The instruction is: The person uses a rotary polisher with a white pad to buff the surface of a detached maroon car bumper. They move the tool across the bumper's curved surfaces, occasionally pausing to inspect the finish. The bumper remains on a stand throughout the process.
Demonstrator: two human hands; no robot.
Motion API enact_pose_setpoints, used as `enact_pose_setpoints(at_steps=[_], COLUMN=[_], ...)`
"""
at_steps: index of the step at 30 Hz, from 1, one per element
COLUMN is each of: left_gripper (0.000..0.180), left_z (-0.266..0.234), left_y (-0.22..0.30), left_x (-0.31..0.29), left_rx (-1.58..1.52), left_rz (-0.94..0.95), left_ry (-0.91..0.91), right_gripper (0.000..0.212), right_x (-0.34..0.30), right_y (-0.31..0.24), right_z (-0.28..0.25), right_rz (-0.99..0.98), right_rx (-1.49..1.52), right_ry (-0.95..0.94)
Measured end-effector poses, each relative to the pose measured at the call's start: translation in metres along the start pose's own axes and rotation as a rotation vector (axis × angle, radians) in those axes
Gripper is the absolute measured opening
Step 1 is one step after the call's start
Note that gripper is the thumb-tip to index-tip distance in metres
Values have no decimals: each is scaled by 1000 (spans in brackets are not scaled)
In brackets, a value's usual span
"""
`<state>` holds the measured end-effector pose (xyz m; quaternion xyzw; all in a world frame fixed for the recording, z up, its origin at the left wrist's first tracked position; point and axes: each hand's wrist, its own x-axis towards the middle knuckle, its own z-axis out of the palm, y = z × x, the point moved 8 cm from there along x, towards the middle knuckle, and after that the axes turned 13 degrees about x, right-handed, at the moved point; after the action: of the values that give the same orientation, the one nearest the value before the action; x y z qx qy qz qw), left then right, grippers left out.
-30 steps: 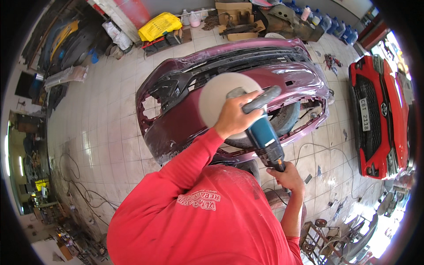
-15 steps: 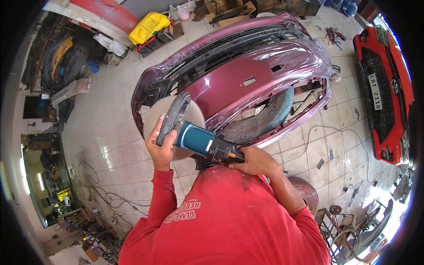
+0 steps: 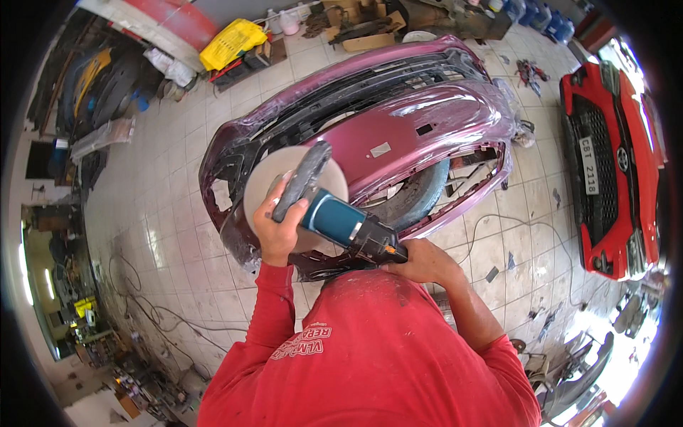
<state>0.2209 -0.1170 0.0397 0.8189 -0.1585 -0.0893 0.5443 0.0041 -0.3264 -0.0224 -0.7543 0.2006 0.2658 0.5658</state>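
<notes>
A polisher (image 3: 333, 218) with a teal body and black rear grip is held in front of my red shirt. My left hand (image 3: 276, 226) wraps around its dusty dark front handle (image 3: 304, 181). Closed on the black rear grip is my right hand (image 3: 427, 262). The wide pale polishing pad (image 3: 269, 174) lies over the near left part of a glossy maroon car bumper (image 3: 356, 153); whether it touches the surface cannot be made out. The pad hides part of the bumper, which has clear plastic film along some edges.
A tyre (image 3: 420, 199) shows through the bumper's opening. To the right stands a red car front bumper (image 3: 590, 171) with a black grille. Cables (image 3: 153, 309) trail over the tiled floor (image 3: 171, 206). A yellow bag (image 3: 231, 44) and cardboard boxes (image 3: 366, 32) sit at the back.
The polisher has moved right relative to the maroon bumper, with both hands still on it. The whole view has turned slightly, and the bumpers appear further left.
</notes>
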Motion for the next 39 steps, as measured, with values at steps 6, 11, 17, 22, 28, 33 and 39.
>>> enact_pose_setpoints(at_steps=[6, 11, 17, 22, 28, 33, 39], left_gripper=[59, 60, 55, 56, 55, 53, 55], left_z=[-47, -73, -64, 10, 168, 329, 519], left_y=[-19, -36, -36, -2, 78, 124, 164], left_x=[-12, -22, -17, 9, 56, 81, 110], left_rx=[56, 13, 37, 112, 74, 51, 218], left_rz=[10, -75, -171, -109, 78, 166, 465], left_ry=[121, 233, 271, 229, 7, -330, -580], right_gripper=[60, 69, 81, 79, 81, 80, 78], right_x=[23, 40, 47, 37, -2, -60, -96], right_y=[-15, -38, -41, -9, 77, 166, 249], right_z=[22, 25, -2, -72, -174, -235, -265], right_rz=[-2, -68, -173, -83, -9, 73, 249], right_rx=[-77, -151, -116, -50, 79, 235, 737], right_ry=[-46, -136, -190, -158, -8, 226, 401])
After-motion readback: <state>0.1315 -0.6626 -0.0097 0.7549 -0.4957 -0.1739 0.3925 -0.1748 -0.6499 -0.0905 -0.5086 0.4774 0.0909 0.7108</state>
